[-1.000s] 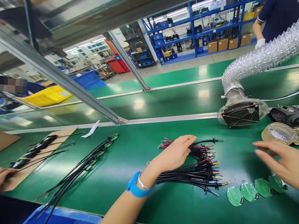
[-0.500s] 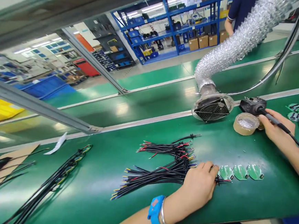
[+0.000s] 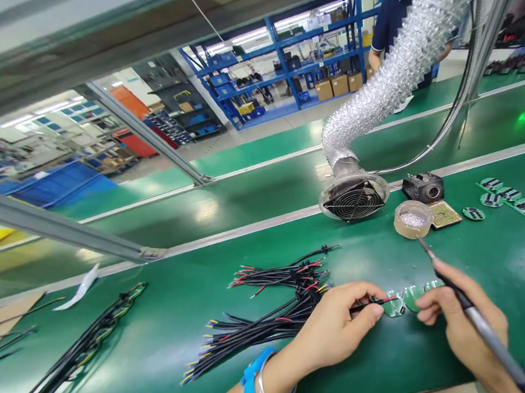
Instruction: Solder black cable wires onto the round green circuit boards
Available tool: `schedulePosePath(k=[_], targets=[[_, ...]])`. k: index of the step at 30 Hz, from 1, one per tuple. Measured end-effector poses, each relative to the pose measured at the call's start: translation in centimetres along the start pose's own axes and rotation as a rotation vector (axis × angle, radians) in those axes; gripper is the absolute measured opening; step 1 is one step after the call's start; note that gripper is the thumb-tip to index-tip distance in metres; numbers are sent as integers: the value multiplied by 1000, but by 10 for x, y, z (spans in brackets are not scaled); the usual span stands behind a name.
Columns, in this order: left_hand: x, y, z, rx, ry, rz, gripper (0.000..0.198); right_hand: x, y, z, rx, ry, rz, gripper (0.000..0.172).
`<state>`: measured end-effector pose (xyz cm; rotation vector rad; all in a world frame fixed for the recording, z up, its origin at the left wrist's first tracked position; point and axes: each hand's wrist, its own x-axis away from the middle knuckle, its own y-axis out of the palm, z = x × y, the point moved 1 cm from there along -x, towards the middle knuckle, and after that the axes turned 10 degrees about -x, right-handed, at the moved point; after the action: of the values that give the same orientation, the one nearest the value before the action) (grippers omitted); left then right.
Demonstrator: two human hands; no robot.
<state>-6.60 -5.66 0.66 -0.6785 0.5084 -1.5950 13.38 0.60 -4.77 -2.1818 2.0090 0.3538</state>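
My left hand (image 3: 334,329) pinches the end of a thin wire (image 3: 369,301) and holds its tip against a small round green circuit board (image 3: 393,305). A blue wristband (image 3: 252,382) and a metal bangle sit on that wrist. My right hand (image 3: 464,324) grips a soldering iron (image 3: 467,303) like a pen, its tip pointing up and left towards the tape roll; its fingertips rest beside two more green boards (image 3: 413,296). A pile of black wires with coloured ends (image 3: 272,306) lies on the green bench (image 3: 413,366) just left of my left hand.
A fume fan on a silver flexible duct (image 3: 354,196) stands behind the boards. Beside it sit a tape roll holding solder bits (image 3: 413,219), a black iron stand (image 3: 423,188) and a sponge pad (image 3: 444,214). More green boards (image 3: 508,196) lie far right. Black cable bundles (image 3: 92,337) lie left. Another person (image 3: 394,19) stands behind.
My right hand lifted the soldering iron from its stand and brought it down to the green boards. My left hand raised a wire end onto the first board. The view shifted right.
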Motion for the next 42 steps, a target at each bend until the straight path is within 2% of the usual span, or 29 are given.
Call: schedulePosePath(k=[3,7,9,12,15,17,21,23,26,28,31,33,37,42], targets=[[2,1,0,75,-23,-6,20,11,26,0,-140,-24,-121,21],[3,1,-1,187,-90,-38,21,8,39,-5,-196,-100,-169,21],[1,-1,-3,305,-148,-116,23,6,39,-6,-209,-133,-219,20],[-4,-7,-5,455,-185,-294,30,5,38,-8,-206,-189,-282,22],[-7,-13,-3,440,-149,-367,38,5,39,-9,-170,-241,-261,24],[-7,-15,1,348,-90,-284,36,4,42,-10,-139,-269,-203,27],[-4,-11,11,97,67,120,18,3,51,-12,-104,-304,-79,29],[-3,-10,14,94,75,204,19,7,55,-13,-94,-319,-28,28],[-5,-14,14,85,27,254,21,16,59,-10,-62,-362,-8,29],[-9,-17,10,10,-15,219,17,21,56,-6,-18,-394,-63,28],[-19,-11,-1,-176,-94,36,14,20,40,1,83,-388,-165,25],[-25,0,-9,-340,-143,-54,15,15,26,6,162,-336,-219,31],[-29,20,-20,-545,-182,-77,17,6,3,8,262,-221,-304,39],[-28,23,-23,-529,-194,-81,14,10,-10,9,286,-153,-231,19]])
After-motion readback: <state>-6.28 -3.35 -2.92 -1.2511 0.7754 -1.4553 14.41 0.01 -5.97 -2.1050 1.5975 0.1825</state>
